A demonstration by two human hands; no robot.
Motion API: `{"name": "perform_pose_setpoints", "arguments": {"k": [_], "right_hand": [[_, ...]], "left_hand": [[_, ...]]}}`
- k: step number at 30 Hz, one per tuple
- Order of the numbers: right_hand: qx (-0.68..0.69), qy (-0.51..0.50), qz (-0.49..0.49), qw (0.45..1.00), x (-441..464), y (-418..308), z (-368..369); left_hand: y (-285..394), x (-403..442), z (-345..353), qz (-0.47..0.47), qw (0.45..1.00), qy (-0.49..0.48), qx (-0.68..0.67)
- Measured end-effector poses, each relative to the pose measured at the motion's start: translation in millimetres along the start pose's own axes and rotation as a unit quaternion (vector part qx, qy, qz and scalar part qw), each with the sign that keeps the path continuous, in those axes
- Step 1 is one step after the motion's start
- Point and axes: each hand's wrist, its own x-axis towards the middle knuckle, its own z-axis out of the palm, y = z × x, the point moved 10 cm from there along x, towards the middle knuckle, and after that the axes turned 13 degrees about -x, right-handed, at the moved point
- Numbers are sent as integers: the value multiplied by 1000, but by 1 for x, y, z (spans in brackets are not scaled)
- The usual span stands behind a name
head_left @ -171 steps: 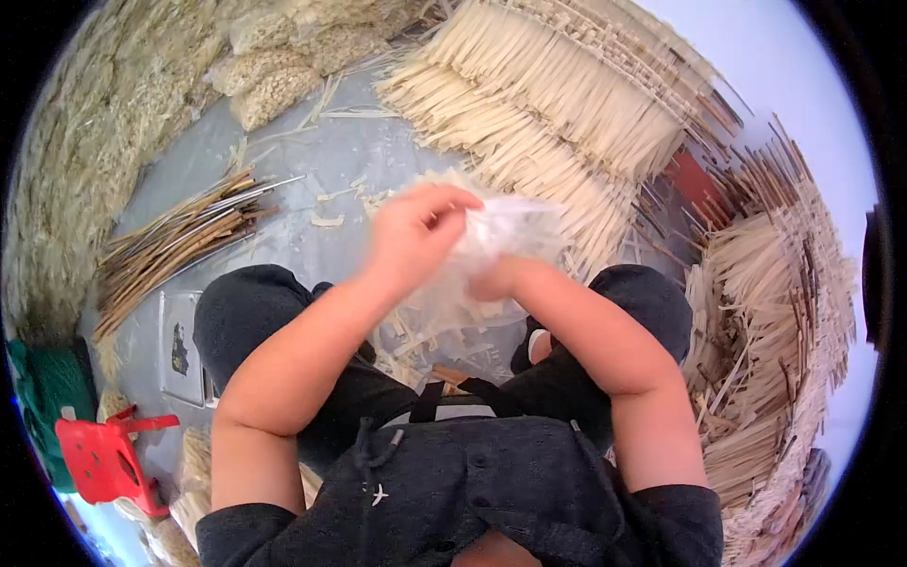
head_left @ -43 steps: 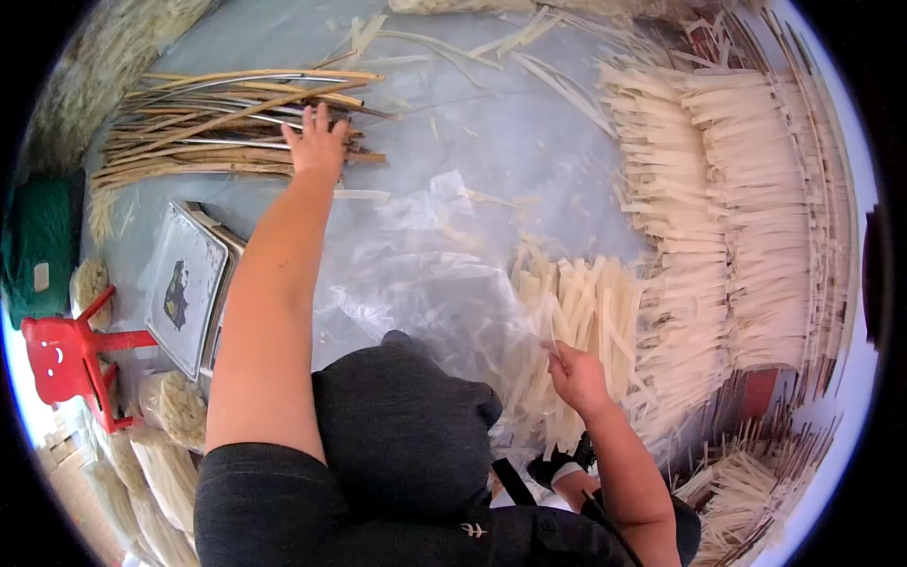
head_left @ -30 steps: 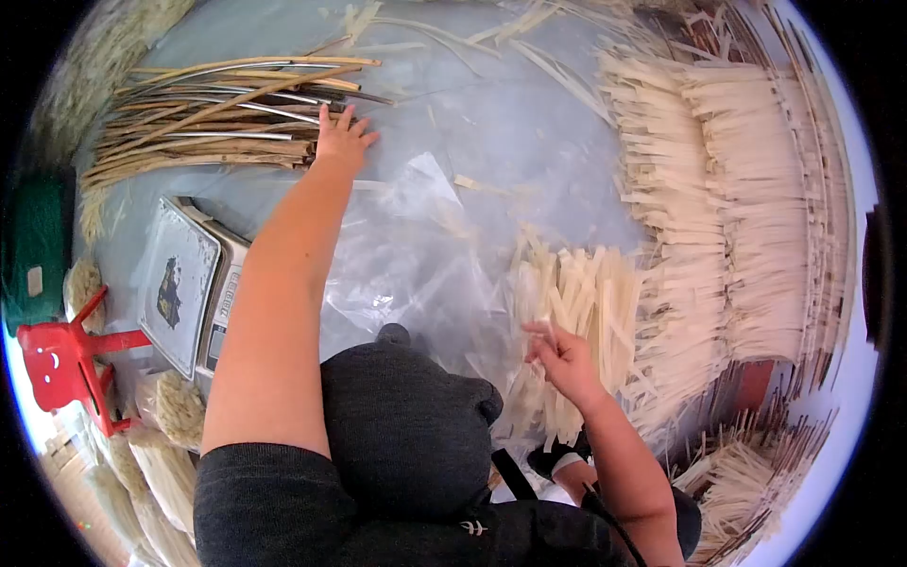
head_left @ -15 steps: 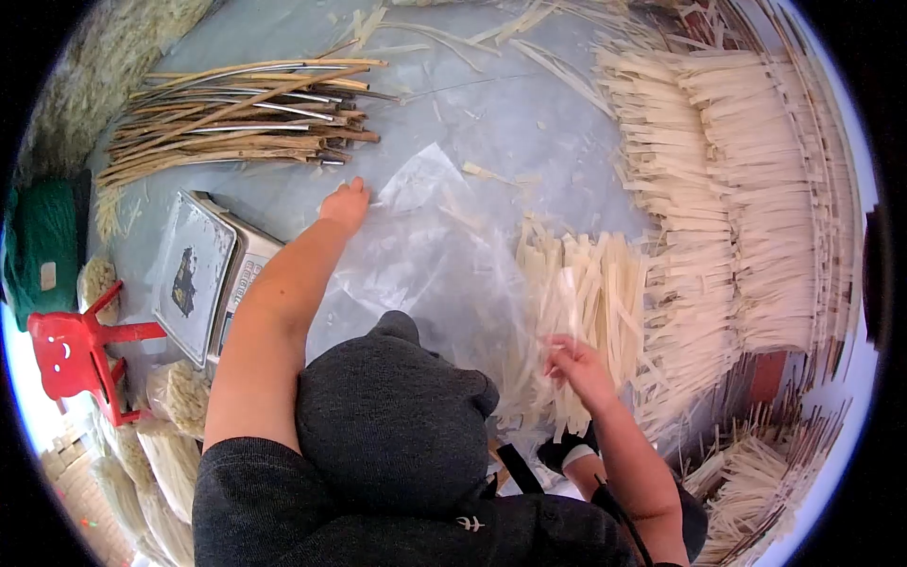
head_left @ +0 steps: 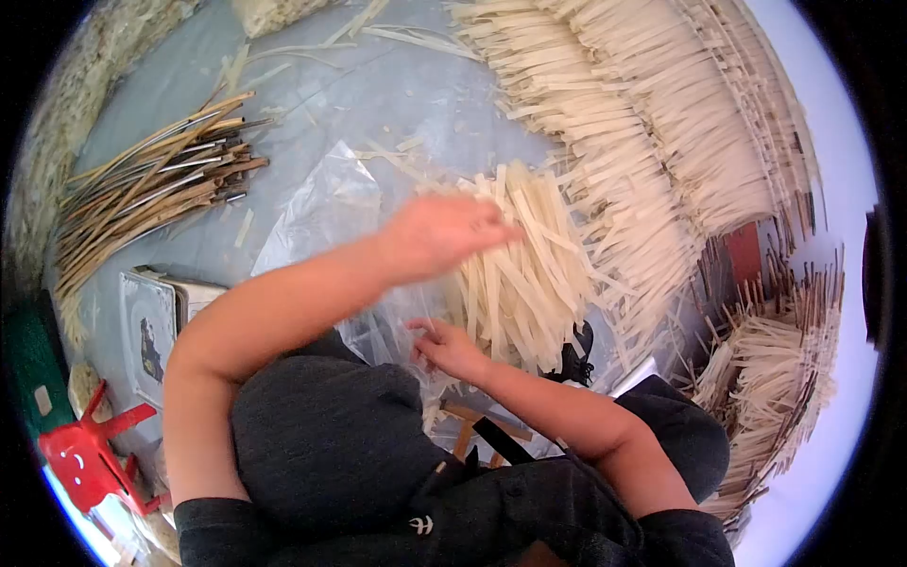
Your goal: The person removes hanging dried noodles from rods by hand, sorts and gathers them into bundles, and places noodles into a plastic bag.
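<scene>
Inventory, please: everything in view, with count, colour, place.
loose strip pile: one, cream, centre
strips on sticks: many, cream, right
stick bundle: one, brown with silvery lengths, left
clear plastic: some, colourless, left of pile
scale: one, grey, left
plastic stool: one, red, lower left
unidentified item: one, green, left edge
packed bags: several, pale, upper left
floor: one, grey, upper middle
panel: one, red, right
wall: one, pale, right
wooden pieces: some, tan, lower middle
shoe: one, black, below pile
legs: two, dark trousers, bottom
left hand: one, bare, blurred, over pile's left edge
right hand: one, bare, below left hand
</scene>
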Motion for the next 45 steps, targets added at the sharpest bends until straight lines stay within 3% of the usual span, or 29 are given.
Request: {"name": "perform_pose_setpoints", "arguments": {"k": [1,4,6,8,9,11,12,13,14,15,17,18,21,24,25,27,29,30,32,34,35,37,39,41,43,44,45], "right_hand": [[15,3,-10,1000,3,1,3],[102,63,-51,991,13,-4,-12],[134,75,-42,987,24,-4,-36],[232,117,-57,964,36,-14,-71],[295,146,-83,941,38,-27,-91],[320,177,-84,927,38,-48,-121],[340,218,-83,911,35,-50,-134],[339,218,-81,911,37,-49,-134],[338,194,-66,919,41,-45,-130],[335,170,-50,925,44,-41,-126],[325,144,-73,932,50,-47,-126],[322,116,-101,934,54,-55,-122],[367,56,-140,918,64,-101,-115],[319,49,-149,935,66,-141,-106],[321,50,-149,934,68,-136,-100],[188,60,-121,973,73,-108,-83],[19,23,-101,994,73,-75,-45],[-108,12,-154,982,61,-73,-22],[-238,2,-202,950,53,-61,9],[-373,25,-166,913,58,-49,20],[-371,31,-164,914,58,-54,17],[-334,133,-114,926,48,-90,-18],[-316,140,-118,931,64,-92,-25],[-307,147,-123,932,74,-77,-30],[-340,167,-279,882,60,-80,-20],[-351,173,-329,859,48,-82,-19],[-350,161,-245,890,43,-68,-35]], "left_hand": [[10,-6,29,64,998,10,-10],[17,-29,53,12,992,-61,-114],[-20,-53,14,-11,984,112,-138],[-91,-99,-26,-252,924,223,-181],[-103,-124,-61,-236,892,348,-168],[-158,-191,-71,-319,867,376,-72],[-184,-223,-56,-321,867,375,-72],[-214,-256,-23,-382,876,294,11],[-236,-283,10,-436,871,208,90],[-239,-304,34,-440,870,208,83],[-254,-345,94,-553,819,-10,150],[-250,-347,82,-619,777,-41,110],[-294,-412,63,-648,755,28,96],[-301,-432,50,-691,721,21,56],[-298,-431,52,-691,721,19,57],[-285,-403,50,-597,787,156,-12],[-283,-403,65,-624,772,115,37],[-282,-406,71,-648,753,74,88],[-296,-421,67,-651,751,79,71],[-310,-434,50,-671,733,95,57],[-313,-427,48,-667,737,93,57],[-243,-330,-7,-466,852,221,93],[-164,-227,-20,-427,845,296,-128],[-63,-119,3,-143,966,134,-170],[-40,-77,26,-149,961,-33,-231],[-45,-67,26,-147,961,-32,-232],[-60,-59,30,-184,950,-42,-248]]}}
